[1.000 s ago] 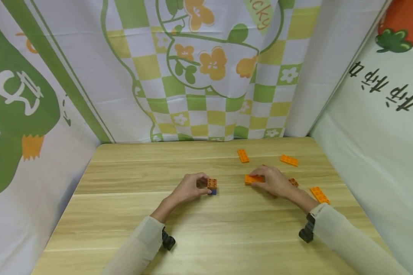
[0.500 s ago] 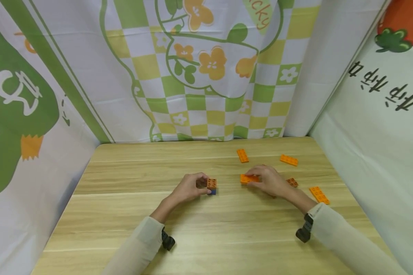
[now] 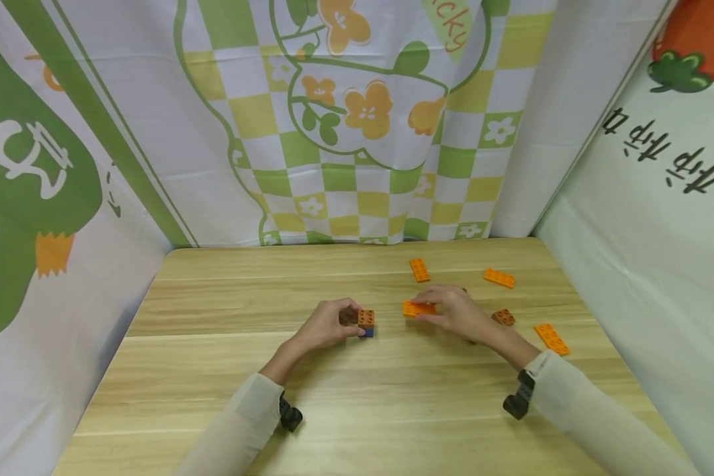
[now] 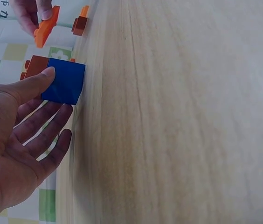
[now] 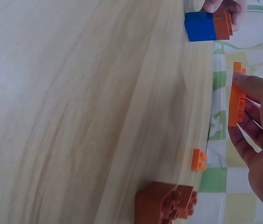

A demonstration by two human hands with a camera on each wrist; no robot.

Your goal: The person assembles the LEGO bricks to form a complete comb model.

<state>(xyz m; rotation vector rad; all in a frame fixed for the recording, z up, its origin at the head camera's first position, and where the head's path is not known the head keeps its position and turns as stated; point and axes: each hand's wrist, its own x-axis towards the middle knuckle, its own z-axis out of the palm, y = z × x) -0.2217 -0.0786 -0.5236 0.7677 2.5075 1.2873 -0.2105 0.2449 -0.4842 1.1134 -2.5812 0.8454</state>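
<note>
My left hand (image 3: 330, 324) holds a two-block stack between thumb and fingers near the middle of the table. The stack is a blue toy brick (image 4: 65, 80) with a brown toy brick (image 3: 366, 318) on top, studs upward. To its right, my right hand (image 3: 455, 312) pinches a flat orange toy brick (image 5: 236, 95) by its long sides. In the right wrist view the orange brick is off the table, studs up. A short gap separates it from the stack in the head view.
Other flat orange bricks lie on the wooden table (image 3: 333, 410): one at the back (image 3: 419, 270), one back right (image 3: 499, 277), one farther right (image 3: 552, 338). Brown bricks (image 5: 155, 203) stand near my right hand, partly hidden by it in the head view. Printed cloth (image 3: 357, 198) hangs behind.
My right hand has moved left with the flat orange brick, closer to the stack. This uncovers more of a brown brick behind the wrist. My left hand has stayed in place.
</note>
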